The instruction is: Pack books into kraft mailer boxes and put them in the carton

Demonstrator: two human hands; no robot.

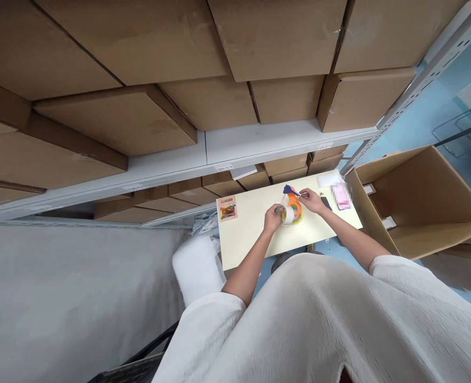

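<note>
My left hand (273, 218) is closed round the edge of a roll of packing tape (287, 215) with a whitish core, above the pale tabletop (243, 234). Just beyond the roll and touching or overlapping it in view is an orange tape dispenser (295, 204) with a dark blue end (288, 189). The fingers of my right hand (312, 202) pinch at the dispenser's blue part from the right. Exactly where the fingertips grip is too small to make out.
A small box with colourful contents (228, 209) lies at the table's left end. On the right are a dark flat object (325, 202) and a pink packet (341, 197). A large open carton (427, 202) stands beside the table; shelves of cardboard boxes (279, 37) rise ahead.
</note>
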